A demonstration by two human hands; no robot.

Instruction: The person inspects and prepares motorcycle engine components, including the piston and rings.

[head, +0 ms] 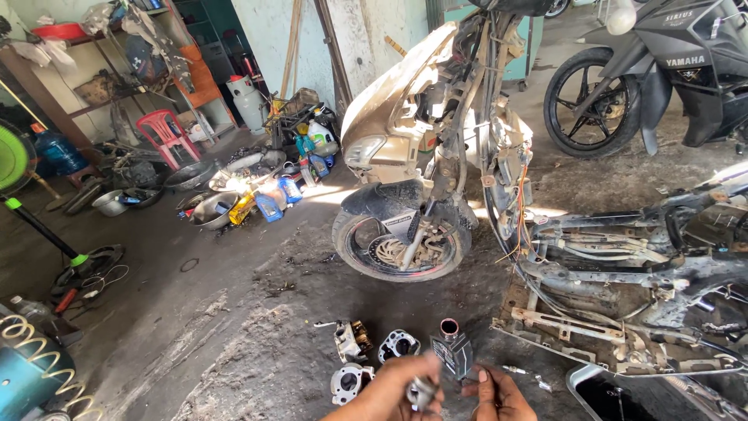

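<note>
At the bottom of the head view my left hand [393, 388] is closed around a small grey metal part [423, 390]. My right hand [497, 394] sits just beside it, fingertips pinching near the same part. Directly beyond the hands, on the dirty concrete floor, lie a black engine cylinder [451, 348] with a round bore and three silver engine pieces [352, 340] [398, 344] [349, 380]. A stripped motorcycle [436, 148] stands behind them, its front wheel [401, 242] on the floor and its bare frame [623, 273] stretching to the right.
A black motorcycle [662, 70] is parked at the top right. Oil bottles [273, 199], metal bowls [210, 209] and a red plastic chair [167, 134] crowd the left back. A green stand [47, 234] and a coiled hose [31, 343] stand at the left. A metal tray [615, 398] lies at the bottom right.
</note>
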